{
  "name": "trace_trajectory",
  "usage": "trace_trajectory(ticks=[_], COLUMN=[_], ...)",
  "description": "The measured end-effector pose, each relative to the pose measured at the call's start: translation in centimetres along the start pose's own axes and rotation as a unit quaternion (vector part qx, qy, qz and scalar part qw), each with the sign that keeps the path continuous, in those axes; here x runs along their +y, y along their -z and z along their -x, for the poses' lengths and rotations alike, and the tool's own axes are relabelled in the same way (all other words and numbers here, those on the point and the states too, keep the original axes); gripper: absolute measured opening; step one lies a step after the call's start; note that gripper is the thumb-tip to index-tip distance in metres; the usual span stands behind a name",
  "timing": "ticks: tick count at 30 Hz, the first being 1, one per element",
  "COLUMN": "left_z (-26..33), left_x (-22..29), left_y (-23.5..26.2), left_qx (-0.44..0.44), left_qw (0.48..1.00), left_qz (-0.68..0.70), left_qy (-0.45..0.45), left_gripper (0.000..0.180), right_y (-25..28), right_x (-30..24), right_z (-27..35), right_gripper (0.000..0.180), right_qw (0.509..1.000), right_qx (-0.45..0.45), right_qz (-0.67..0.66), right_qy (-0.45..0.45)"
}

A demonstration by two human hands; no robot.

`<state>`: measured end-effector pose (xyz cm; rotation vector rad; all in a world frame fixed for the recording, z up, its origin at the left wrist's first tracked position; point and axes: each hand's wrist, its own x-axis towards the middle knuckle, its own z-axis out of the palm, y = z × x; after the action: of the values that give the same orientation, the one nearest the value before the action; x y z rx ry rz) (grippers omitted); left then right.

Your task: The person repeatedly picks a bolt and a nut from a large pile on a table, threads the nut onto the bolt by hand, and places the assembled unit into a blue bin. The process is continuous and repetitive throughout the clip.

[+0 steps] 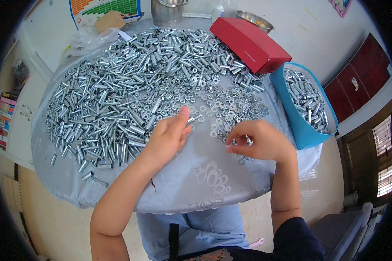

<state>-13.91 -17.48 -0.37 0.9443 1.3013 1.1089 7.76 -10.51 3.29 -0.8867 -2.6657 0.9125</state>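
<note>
My left hand [170, 135] is closed, thumb up, around a slim metal bolt [196, 118]. Its threaded end sticks out past the fingers toward the right; the rest is hidden in the hand. My right hand [261, 141] hovers low over loose washers and nuts [231, 106]. Its thumb and forefinger come together in a pinch, and whatever lies between them is too small to make out. Beyond and left of my hands spreads a large heap of shiny metal sleeves and bolts [113, 91]. Washers and nuts lie along the heap's near right side.
A blue fabric bin [298, 117] full of metal sleeve parts stands at the table's right edge. Behind it sits a red box [252, 45]. Farther back are a steel pot [167, 13], a metal bowl [261, 21] and a clear plastic bag [89, 41]. A silvery cloth [196, 182] covers the table.
</note>
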Motion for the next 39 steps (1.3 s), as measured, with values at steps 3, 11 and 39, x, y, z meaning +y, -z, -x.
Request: trace_trajectory(ticks=[3,11,39], left_z=[0.1,-0.6,0.2], left_x=[-0.1,-1.8,-1.6], left_y=[0.0,-0.1,-0.3], left_qx=[-0.008,-0.032,-0.058], left_qw=[1.0,0.999,0.996], left_qz=[-0.006,-0.004,-0.049], left_qy=[0.0,-0.024,-0.041], left_gripper=[0.052,0.049,0.045], right_y=[-1.3,-2.8,-9.0], right_x=[0.8,0.0,-0.4], right_z=[2.2,6.5,13.4], right_gripper=[0.015,0.012,0.025], right_qw=[0.992,0.976,0.938], right_qx=[0.1,0.181,0.237], right_qz=[0.068,0.119,0.23], right_qy=[0.044,-0.006,0.106])
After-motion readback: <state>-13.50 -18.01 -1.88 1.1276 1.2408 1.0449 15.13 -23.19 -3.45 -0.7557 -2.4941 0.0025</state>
